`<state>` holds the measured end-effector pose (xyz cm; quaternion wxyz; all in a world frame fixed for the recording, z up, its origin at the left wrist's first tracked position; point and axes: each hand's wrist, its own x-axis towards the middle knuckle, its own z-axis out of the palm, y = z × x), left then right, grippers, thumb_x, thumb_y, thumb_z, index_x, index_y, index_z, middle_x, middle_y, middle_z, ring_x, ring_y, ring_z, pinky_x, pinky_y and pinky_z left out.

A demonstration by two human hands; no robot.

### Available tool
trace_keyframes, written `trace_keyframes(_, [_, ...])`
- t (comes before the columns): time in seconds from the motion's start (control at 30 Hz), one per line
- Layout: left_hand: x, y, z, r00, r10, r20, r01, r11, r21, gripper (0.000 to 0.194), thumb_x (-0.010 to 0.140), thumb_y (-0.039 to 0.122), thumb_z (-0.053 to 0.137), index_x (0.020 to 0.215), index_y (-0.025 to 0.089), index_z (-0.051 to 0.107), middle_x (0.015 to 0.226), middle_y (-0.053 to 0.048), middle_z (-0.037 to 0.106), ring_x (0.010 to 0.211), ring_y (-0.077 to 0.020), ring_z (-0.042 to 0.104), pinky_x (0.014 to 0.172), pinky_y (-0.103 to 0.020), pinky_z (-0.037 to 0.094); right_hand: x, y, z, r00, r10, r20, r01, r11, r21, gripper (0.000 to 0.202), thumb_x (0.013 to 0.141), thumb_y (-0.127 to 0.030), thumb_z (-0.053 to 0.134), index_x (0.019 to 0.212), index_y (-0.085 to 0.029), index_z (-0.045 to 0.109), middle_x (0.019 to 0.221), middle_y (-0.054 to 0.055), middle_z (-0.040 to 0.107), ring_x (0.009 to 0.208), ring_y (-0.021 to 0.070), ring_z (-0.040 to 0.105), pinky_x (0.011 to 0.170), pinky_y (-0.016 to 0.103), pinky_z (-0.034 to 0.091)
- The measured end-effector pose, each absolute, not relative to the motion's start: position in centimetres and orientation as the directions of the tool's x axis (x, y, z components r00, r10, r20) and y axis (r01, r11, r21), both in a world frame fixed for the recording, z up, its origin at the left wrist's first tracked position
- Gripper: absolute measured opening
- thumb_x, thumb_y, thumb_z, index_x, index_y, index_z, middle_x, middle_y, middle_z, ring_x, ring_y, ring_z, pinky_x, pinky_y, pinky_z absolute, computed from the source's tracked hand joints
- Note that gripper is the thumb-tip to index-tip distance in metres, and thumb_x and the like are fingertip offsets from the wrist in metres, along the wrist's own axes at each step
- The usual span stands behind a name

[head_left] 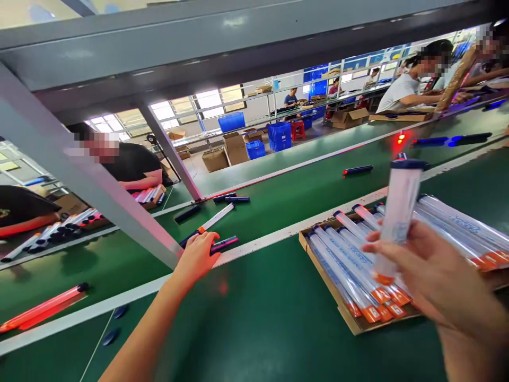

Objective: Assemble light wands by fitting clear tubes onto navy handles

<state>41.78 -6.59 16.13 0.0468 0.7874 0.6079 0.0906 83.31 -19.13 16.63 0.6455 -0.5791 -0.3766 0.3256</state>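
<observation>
My right hand [433, 270], closed, holds a clear plastic tube [403, 201] upright. The tube has a dark blue cap on top and an orange end at the bottom. Below it lies an open cardboard tray [345, 315] full of similar tubes with orange ends. My left hand [201, 252] reaches over the belt's white edge strip, its fingers curled on a dark flashlight handle [226, 244] that sticks out between thumb and forefinger. Just beyond these fingers lies a white light wand [218, 217] with an orange ring; its dark end is partly hidden by my hand.
More dark handles [187, 214] lie on the green belt [278, 207]; one [358, 170] glows red. A red-lit wand [43, 307] lies at left. A grey post [99, 175] slants beside my left arm. Co-workers sit across the belt. Two dark caps [111, 337] lie nearby.
</observation>
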Motion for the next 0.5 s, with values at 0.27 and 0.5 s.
trace_keyframes(0.27, [45.0, -23.2, 14.1, 0.168, 0.983, -0.07, -0.007, 0.073, 0.997, 0.051, 0.066, 0.041, 0.086, 0.104, 0.022, 0.057, 0.092, -0.001, 0.064, 0.088, -0.0205, 0.067, 0.083, -0.033, 0.053, 66.8, -20.0, 18.4, 0.023, 0.999, 0.039, -0.638, 0.045, -0.768, 0.041, 0.078, -0.028, 0.077, 0.113, -0.027, 0.054, 0.079, -0.003, 0.067, 0.075, 0.021, 0.071, 0.068, 0.037, 0.061])
trace_keyframes(0.5, [48.8, -30.2, 11.1, 0.239, 0.956, -0.173, -0.431, 0.264, 0.863, 0.047, 0.088, 0.05, 0.066, 0.124, 0.023, 0.054, 0.091, -0.006, 0.064, 0.074, -0.0221, 0.069, 0.054, -0.03, 0.056, 62.0, -21.4, 17.1, -0.011, 0.998, -0.059, -0.627, -0.053, -0.777, 0.032, 0.079, -0.031, 0.077, 0.098, -0.024, 0.053, 0.073, -0.004, 0.063, 0.063, 0.0171, 0.065, 0.06, 0.032, 0.056])
